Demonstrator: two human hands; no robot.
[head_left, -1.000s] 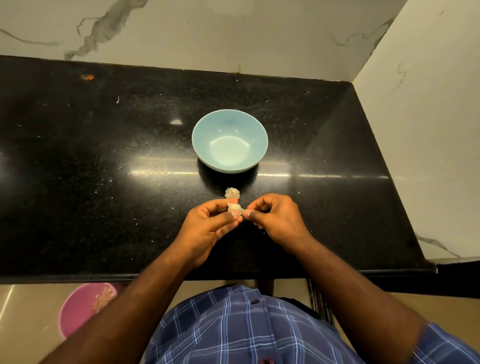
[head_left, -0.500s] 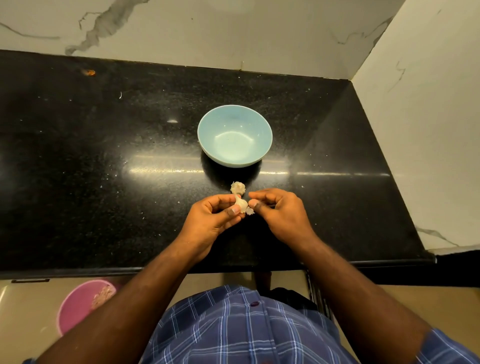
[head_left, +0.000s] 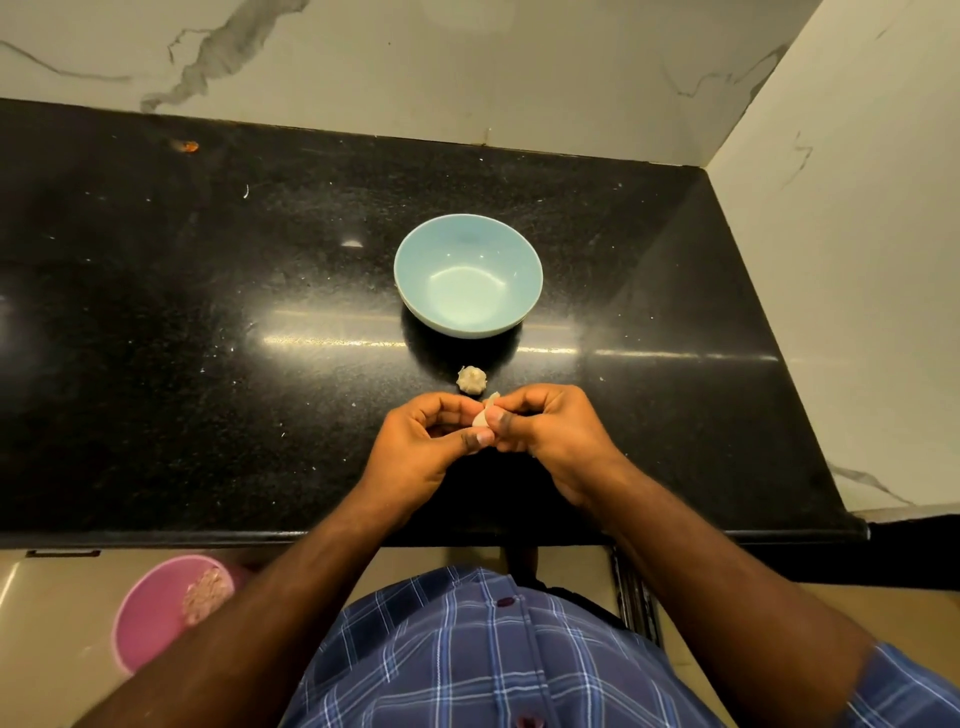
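From the head view, you have a garlic clove (head_left: 480, 415) pinched between both hands just below the centre of the frame, held above the black countertop (head_left: 208, 338). Your left hand (head_left: 426, 441) grips it from the left with thumb and curled fingers, and your right hand (head_left: 545, 431) pinches it from the right, thumb pressed on its near face. A pale flake of papery skin (head_left: 492, 397) sticks up at the clove's top edge, just beside your right fingers. The step looks like peeling, and it will likely go best if you let the left hand act only as a steady clamp on the lower end while the right thumbnail catches that loose flake and draws it down along the clove, not across it, so the skin comes off in one strip. Press lightly, since a hard squeeze may bruise the clove or let it slip out. The garlic bulb (head_left: 471, 380) lies on the counter just above your hands, apart from them, and the light blue bowl (head_left: 467, 291) stands farther up, near the centre. A pink bin (head_left: 150, 613) with scraps sits on the floor at the lower left.
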